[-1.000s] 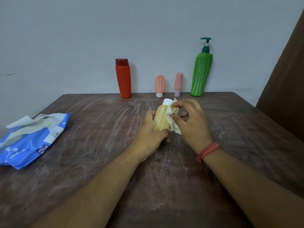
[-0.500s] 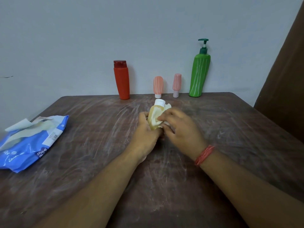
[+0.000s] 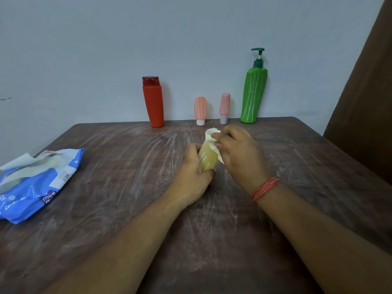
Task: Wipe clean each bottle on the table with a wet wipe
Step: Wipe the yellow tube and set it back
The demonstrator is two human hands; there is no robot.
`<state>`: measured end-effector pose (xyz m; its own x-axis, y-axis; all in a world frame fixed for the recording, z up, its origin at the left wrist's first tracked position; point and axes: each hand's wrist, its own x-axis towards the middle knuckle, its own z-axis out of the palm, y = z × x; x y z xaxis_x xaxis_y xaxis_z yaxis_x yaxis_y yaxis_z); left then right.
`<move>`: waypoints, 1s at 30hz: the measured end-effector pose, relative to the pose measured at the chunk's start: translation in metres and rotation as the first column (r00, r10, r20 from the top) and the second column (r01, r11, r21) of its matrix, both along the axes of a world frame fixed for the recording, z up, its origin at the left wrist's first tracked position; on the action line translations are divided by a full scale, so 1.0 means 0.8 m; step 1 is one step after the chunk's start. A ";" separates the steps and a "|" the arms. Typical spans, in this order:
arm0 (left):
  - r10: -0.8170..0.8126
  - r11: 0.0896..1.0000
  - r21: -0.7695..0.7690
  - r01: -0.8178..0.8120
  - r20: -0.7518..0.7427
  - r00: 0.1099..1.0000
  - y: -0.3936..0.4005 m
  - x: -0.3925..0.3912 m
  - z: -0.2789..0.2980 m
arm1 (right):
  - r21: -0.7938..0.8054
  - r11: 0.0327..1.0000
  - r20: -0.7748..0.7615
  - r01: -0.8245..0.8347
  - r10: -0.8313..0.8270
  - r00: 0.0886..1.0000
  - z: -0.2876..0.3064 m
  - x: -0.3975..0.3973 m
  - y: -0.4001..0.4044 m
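My left hand gripped the yellow bottle while my right hand pinched the wipe over its top; four bottles apparently waited.

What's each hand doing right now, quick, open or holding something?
Left hand: curled round the yellow bottle, gripping its lower part.
Right hand: pinching the white wet wipe against the top of the bottle.
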<state>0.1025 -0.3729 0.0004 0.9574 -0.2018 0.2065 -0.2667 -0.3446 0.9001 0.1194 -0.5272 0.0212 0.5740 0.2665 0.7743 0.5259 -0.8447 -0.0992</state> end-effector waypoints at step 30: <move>-0.024 0.980 -0.200 0.002 -0.105 0.994 0.002 0.009 -0.004 | -0.074 0.990 -0.134 -0.123 0.113 0.985 -0.008 -0.009 0.003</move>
<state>0.1093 -0.3710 -0.0029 0.9736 -0.1797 0.1407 -0.1689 -0.1525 0.9738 0.1122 -0.5248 0.0150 0.6288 0.3974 0.6684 0.6095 -0.7856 -0.1063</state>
